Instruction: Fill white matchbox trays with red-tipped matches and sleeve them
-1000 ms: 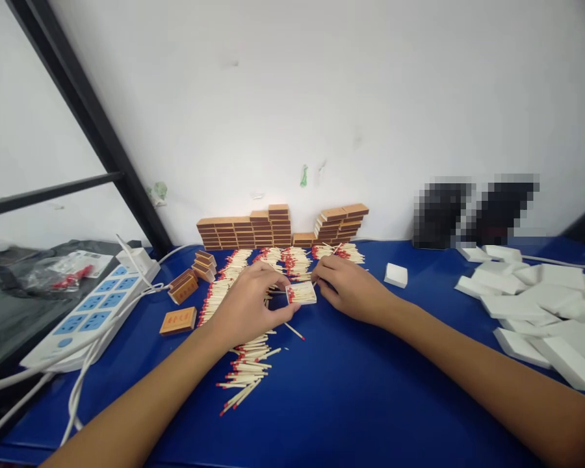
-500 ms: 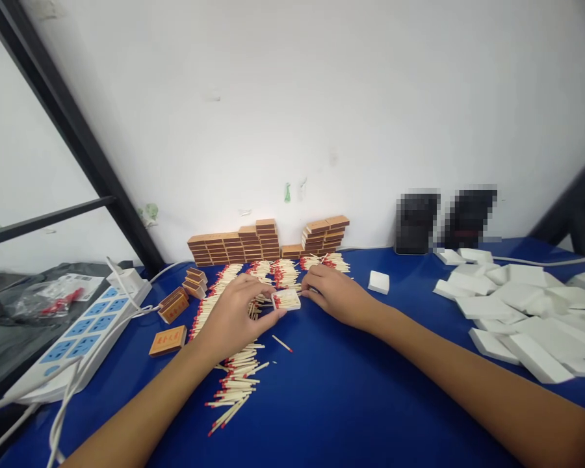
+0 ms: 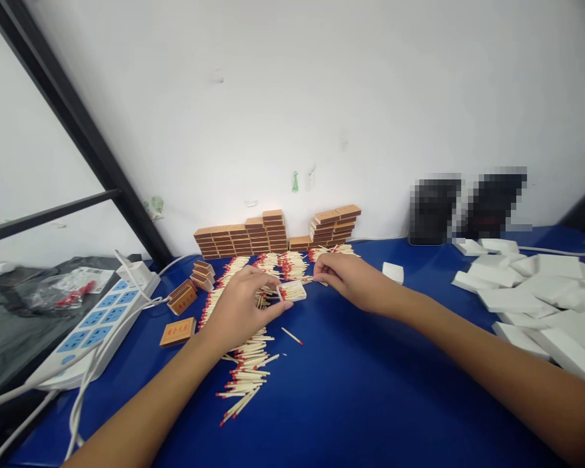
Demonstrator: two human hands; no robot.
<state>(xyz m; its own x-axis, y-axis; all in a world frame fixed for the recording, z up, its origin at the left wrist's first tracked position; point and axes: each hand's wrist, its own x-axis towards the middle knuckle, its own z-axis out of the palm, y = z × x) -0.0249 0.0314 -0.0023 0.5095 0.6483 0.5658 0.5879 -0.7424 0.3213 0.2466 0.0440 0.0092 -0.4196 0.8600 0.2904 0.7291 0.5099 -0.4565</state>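
Note:
My left hand [image 3: 246, 302] grips the left end of a small white matchbox tray [image 3: 299, 296] between thumb and fingers. Several red-tipped matches [image 3: 291, 291] lie inside the tray. Just right of it, my right hand [image 3: 344, 276] pinches a few matches [image 3: 318, 280] between thumb and fingertips, their ends pointing toward the tray. Rows of loose matches [image 3: 292, 264] spread behind both hands. A longer pile of matches [image 3: 247, 370] runs below my left hand, and one single match [image 3: 292, 336] lies apart on the blue table.
Stacked matchboxes [image 3: 244, 240] line the wall, with a second stack [image 3: 334, 226] to their right. More matchboxes [image 3: 178, 331] lie at left beside a power strip [image 3: 97, 325] with cables. White trays [image 3: 541, 286] heap at right; one white tray [image 3: 392, 273] sits alone. Two dark pixelated objects [image 3: 433, 211] lean on the wall.
My right hand has lifted slightly, and matches now show in its fingertips, reaching toward the tray. My left hand keeps its grip on the tray. The whole view has shifted a little.

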